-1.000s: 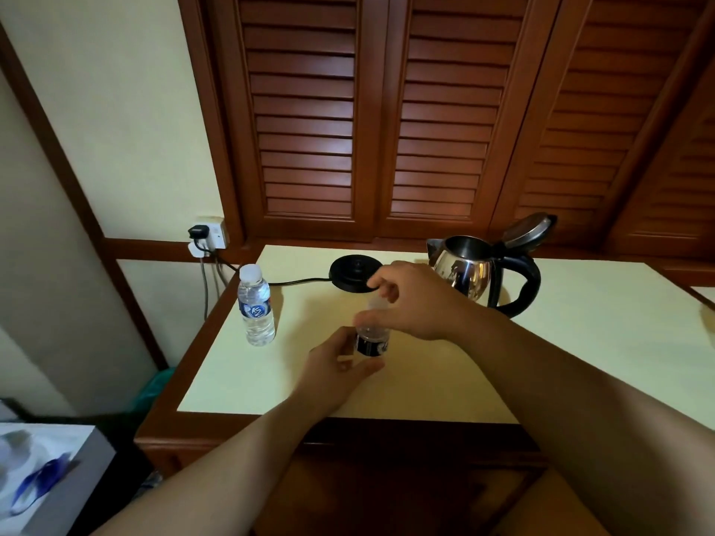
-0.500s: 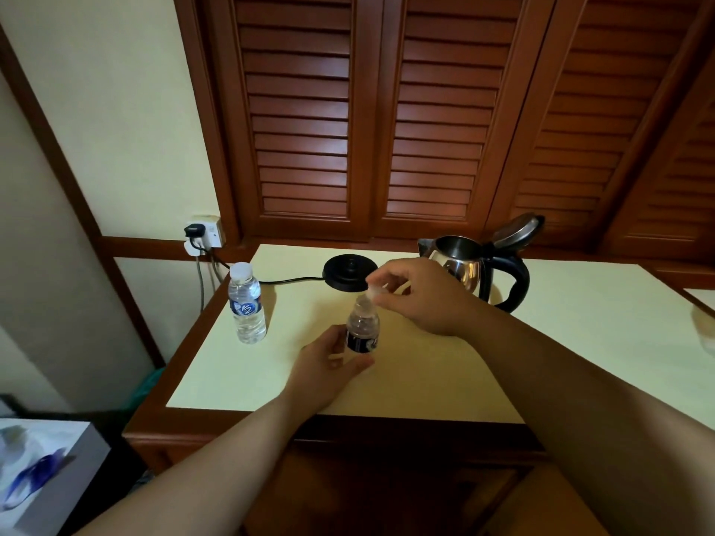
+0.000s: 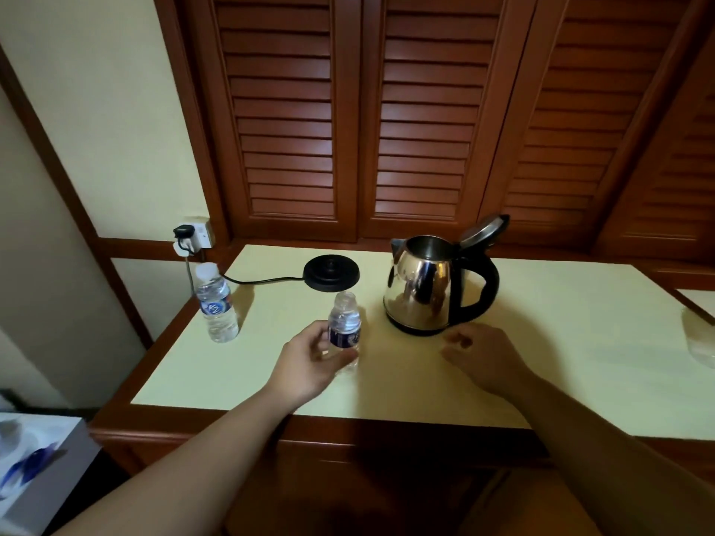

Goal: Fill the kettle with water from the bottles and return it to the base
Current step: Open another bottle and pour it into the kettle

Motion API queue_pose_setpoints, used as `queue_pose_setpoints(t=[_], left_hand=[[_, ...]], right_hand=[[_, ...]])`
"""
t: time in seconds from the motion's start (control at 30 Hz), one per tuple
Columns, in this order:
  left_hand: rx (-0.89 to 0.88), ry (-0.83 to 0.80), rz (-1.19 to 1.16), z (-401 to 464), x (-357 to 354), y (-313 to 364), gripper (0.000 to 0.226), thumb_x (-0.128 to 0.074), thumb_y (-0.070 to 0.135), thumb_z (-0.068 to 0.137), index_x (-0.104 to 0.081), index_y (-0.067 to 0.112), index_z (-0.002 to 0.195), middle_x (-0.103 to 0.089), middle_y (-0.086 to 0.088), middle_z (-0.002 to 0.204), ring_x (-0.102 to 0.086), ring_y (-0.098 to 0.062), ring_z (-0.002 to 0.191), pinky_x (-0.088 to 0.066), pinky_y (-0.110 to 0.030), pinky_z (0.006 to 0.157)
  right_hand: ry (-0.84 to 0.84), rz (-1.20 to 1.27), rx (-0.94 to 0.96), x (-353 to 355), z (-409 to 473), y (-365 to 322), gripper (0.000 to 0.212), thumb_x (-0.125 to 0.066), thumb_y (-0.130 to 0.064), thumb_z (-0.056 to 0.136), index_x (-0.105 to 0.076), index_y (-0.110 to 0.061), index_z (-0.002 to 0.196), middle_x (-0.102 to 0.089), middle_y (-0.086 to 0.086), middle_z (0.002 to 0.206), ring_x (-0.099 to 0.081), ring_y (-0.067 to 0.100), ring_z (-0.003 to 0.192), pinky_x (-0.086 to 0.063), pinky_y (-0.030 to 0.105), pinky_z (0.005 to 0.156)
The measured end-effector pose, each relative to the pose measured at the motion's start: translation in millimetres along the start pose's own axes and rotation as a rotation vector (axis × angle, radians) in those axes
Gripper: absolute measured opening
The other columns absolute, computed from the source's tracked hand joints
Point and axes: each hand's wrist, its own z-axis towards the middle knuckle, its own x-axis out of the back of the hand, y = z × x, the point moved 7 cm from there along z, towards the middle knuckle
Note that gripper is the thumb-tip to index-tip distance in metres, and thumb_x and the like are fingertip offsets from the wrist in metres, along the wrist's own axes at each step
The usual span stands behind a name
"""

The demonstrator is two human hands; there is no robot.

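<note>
A steel kettle (image 3: 421, 288) with a black handle stands on the pale table (image 3: 580, 361), lid tipped open, to the right of its black base (image 3: 331, 271). My left hand (image 3: 305, 361) grips a small water bottle (image 3: 343, 323) upright on the table in front of the base; its neck is uncapped. My right hand (image 3: 483, 357) rests low on the table just in front of the kettle, fingers curled under, and the cap is hidden inside them. A second bottle (image 3: 216, 303), capped and full, stands near the table's left edge.
The base's black cord (image 3: 263, 281) runs left to a wall socket (image 3: 193, 236). Louvred wooden doors rise behind the table. A tissue box (image 3: 35, 470) sits low at the left. A clear object (image 3: 700, 342) shows at the right edge.
My right hand lifted the cap off the small bottle and swung right and down to the table in front of the kettle. My left hand kept hold of the bottle.
</note>
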Motion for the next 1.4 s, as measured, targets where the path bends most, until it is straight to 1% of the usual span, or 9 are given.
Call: queue_pose_setpoints(t=[0.07,0.13,0.23,0.33,0.47,0.63,0.8,1.23,1.4], left_hand=[[0.005,0.004,-0.021,2.7,-8.9,1.5,0.039,-0.086,0.041,0.076,-0.070,0.036,0.112,-0.073,-0.015,0.099,-0.071,-0.028,0.086,-0.057,-0.045,0.082],[-0.013,-0.006,-0.040,3.8,-18.2,6.7,0.040,-0.087,0.031,0.080,-0.069,0.037,0.115,-0.074,-0.013,0.101,-0.072,-0.032,0.095,-0.058,-0.049,0.090],[-0.028,-0.007,-0.066,7.7,-28.9,17.0,0.040,-0.088,0.020,0.081,-0.070,0.030,0.116,-0.078,-0.002,0.100,-0.075,-0.025,0.095,-0.059,-0.043,0.089],[-0.035,-0.001,-0.108,15.0,-37.4,28.8,0.046,-0.090,0.013,0.079,-0.069,0.020,0.118,-0.079,-0.001,0.103,-0.075,-0.018,0.094,-0.060,-0.031,0.084],[-0.046,0.013,-0.101,29.6,-43.9,33.3,0.049,-0.088,0.000,0.076,-0.067,0.006,0.120,-0.078,-0.003,0.100,-0.074,-0.010,0.088,-0.057,-0.022,0.076],[-0.078,-0.006,-0.045,47.6,-45.9,40.0,0.049,-0.090,0.008,0.078,-0.068,0.015,0.122,-0.077,-0.003,0.110,-0.074,-0.020,0.102,-0.061,-0.038,0.091],[-0.136,0.005,0.034,69.1,-38.6,63.8,0.047,-0.091,0.010,0.076,-0.069,0.018,0.116,-0.077,-0.001,0.110,-0.073,-0.017,0.102,-0.058,-0.037,0.094],[-0.161,-0.007,0.273,115.3,-11.4,106.2,0.051,-0.096,0.024,0.070,-0.067,0.025,0.113,-0.077,0.006,0.102,-0.075,-0.014,0.092,-0.061,-0.038,0.088],[-0.199,-0.025,0.471,126.5,-12.1,132.1,0.050,-0.094,0.032,0.071,-0.066,0.026,0.111,-0.075,0.011,0.102,-0.071,-0.008,0.092,-0.054,-0.025,0.076]], right_hand=[[0.006,-0.041,-0.024,-1.8,-3.0,24.0,0.021,-0.075,-0.029,0.090,-0.075,-0.021,0.109,-0.067,-0.008,0.102,-0.062,0.013,0.097,-0.045,0.027,0.083],[0.000,-0.064,-0.011,-5.7,-3.9,38.8,0.020,-0.075,-0.030,0.088,-0.075,-0.022,0.107,-0.070,-0.006,0.103,-0.064,0.017,0.100,-0.045,0.027,0.083],[0.011,-0.060,-0.001,-10.6,-5.3,50.7,0.021,-0.073,-0.039,0.088,-0.074,-0.028,0.107,-0.069,-0.007,0.103,-0.063,0.015,0.099,-0.044,0.026,0.082],[0.058,-0.006,-0.008,-12.2,-8.7,55.8,0.030,-0.074,-0.042,0.088,-0.074,-0.028,0.115,-0.067,-0.004,0.110,-0.062,0.014,0.101,-0.048,0.028,0.091],[0.071,0.026,-0.004,-17.0,-11.5,56.3,0.048,-0.072,-0.043,0.091,-0.067,-0.023,0.134,-0.063,0.001,0.134,-0.058,0.018,0.124,-0.039,0.024,0.106],[0.107,-0.085,-0.045,-16.2,-8.7,60.8,0.060,-0.057,-0.055,0.096,-0.053,-0.023,0.147,-0.048,0.003,0.156,-0.036,0.022,0.146,-0.025,0.037,0.123],[0.098,-0.166,-0.150,-16.3,-5.5,69.0,0.059,-0.039,-0.057,0.102,-0.046,-0.025,0.151,-0.032,0.005,0.165,-0.018,0.023,0.155,-0.004,0.049,0.126],[0.029,-0.226,-0.196,-17.0,-3.8,67.8,0.064,-0.035,-0.062,0.100,-0.045,-0.024,0.151,-0.029,0.005,0.166,-0.017,0.024,0.155,-0.005,0.051,0.127],[0.039,-0.222,-0.192,-16.1,-4.9,65.9,0.062,-0.038,-0.062,0.099,-0.048,-0.025,0.148,-0.033,0.005,0.164,-0.020,0.024,0.154,-0.008,0.051,0.126]])
